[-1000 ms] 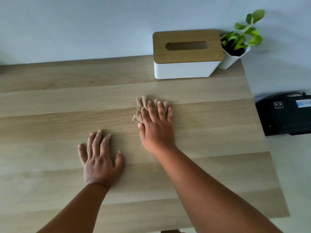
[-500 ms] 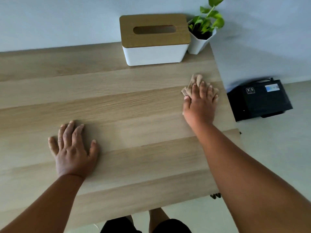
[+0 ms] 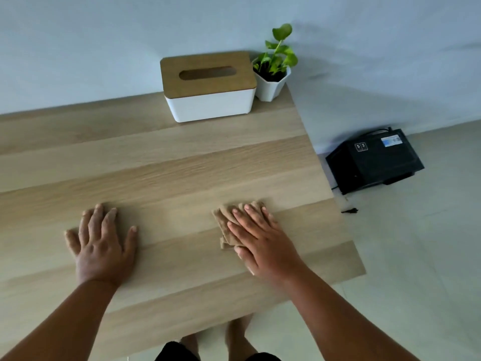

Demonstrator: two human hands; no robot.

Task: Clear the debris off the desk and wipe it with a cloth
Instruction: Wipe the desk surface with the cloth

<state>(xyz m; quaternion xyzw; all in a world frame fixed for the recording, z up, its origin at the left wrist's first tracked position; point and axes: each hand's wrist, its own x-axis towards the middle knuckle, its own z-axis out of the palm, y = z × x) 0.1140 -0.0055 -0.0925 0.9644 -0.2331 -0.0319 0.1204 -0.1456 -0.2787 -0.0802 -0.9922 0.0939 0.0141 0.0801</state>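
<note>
The right hand (image 3: 263,243) lies flat on the cloth (image 3: 229,225), fingers straight and a little spread, and presses it down on the desk (image 3: 182,165). The hand does not grip the cloth, it only pushes on it from above. The cloth is a small tan piece, crumpled and folded, and it shows past the fingertips and at the thumb side of the hand. It lies on the desk in front of the tissue box (image 3: 208,87), well apart from it, toward the near edge and not far from the right edge of the desk.

The cloth looks soft and light. I think it will bunch up and slide easily on the smooth wood, so an open palm that covers most of it is a good hold for wiping. To lift it, a pinch at the loose folds on the thumb side would be enough.

The left hand (image 3: 101,246) rests flat on the desk, to the left of the cloth, fingers spread, and holds nothing.

I see no debris on the wood here. The tissue box stands at the back of the desk by the wall, and a small plant (image 3: 273,71) in a white pot stands just beside it on its right.
</note>
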